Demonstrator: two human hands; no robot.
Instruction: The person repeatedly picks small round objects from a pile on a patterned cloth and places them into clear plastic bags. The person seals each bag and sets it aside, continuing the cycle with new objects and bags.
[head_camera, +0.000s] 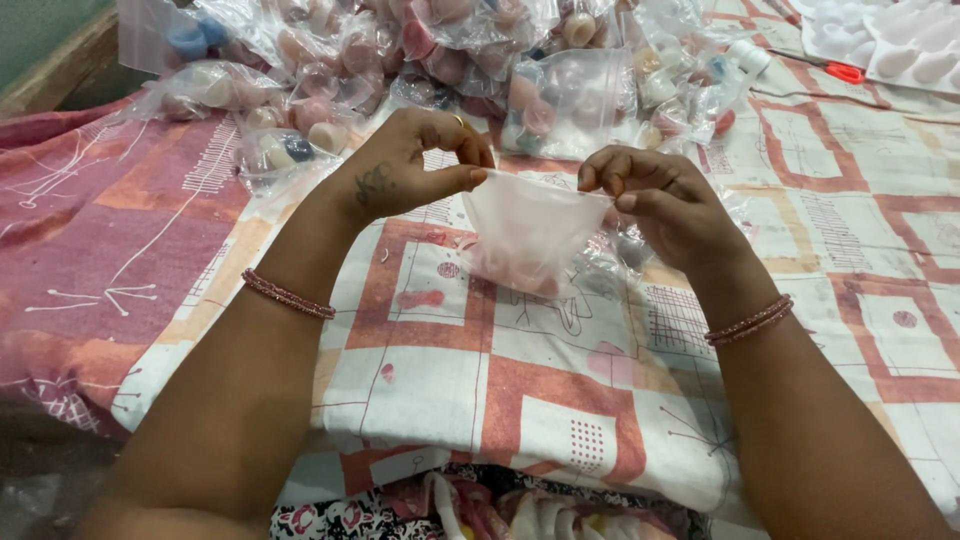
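Note:
A small clear plastic bag (522, 238) hangs between my two hands above the patterned cloth (560, 400). My left hand (405, 165) pinches the bag's top left edge between thumb and fingers. My right hand (660, 200) pinches the top right edge. Some small pinkish pieces lie in the bottom of the bag. Both wrists wear thin beaded bangles.
A heap of clear bags filled with small pink, white and blue pieces (420, 60) lies at the back. A white moulded tray (900, 40) and red-handled scissors (845, 72) sit at the far right. A wooden edge (60, 70) runs at the far left.

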